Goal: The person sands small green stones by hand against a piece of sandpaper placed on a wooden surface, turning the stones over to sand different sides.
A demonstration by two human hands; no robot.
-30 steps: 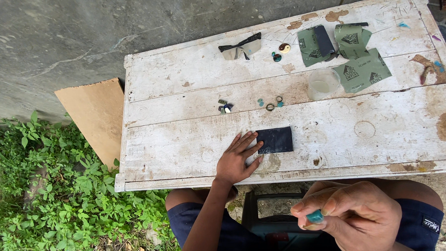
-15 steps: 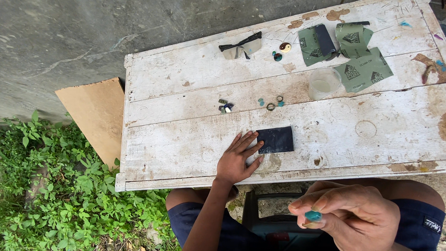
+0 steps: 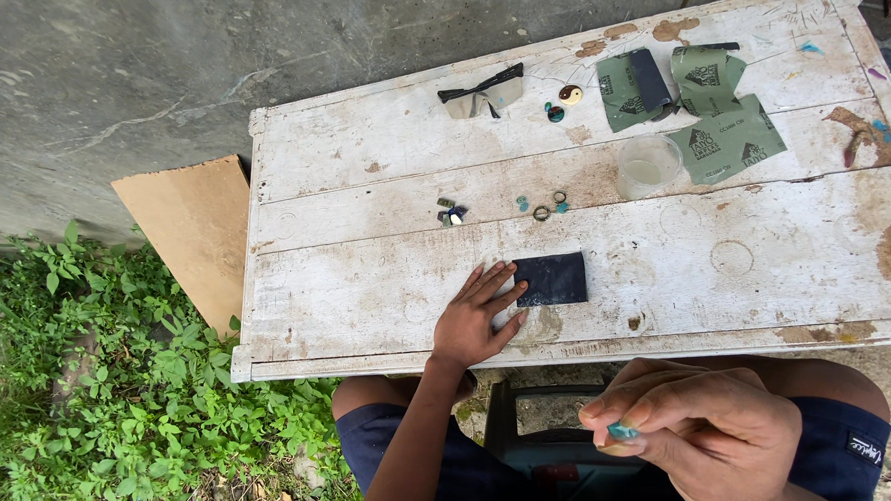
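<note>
Fingers pinch teal piece, palm pins dark sheet

Right hand is closed, pinching a small teal piece at its fingertips, held near the lap. Left hand lies flat, fingers spread, touching the dark rectangular sheet on the white wooden table. Small rings lie beyond.

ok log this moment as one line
left hand: flat on dark sheet | right hand: fingers pinch small teal piece | white table

rough, peeling white-painted wooden table, matt dark abrasive sheet, clear plastic cup.
</note>
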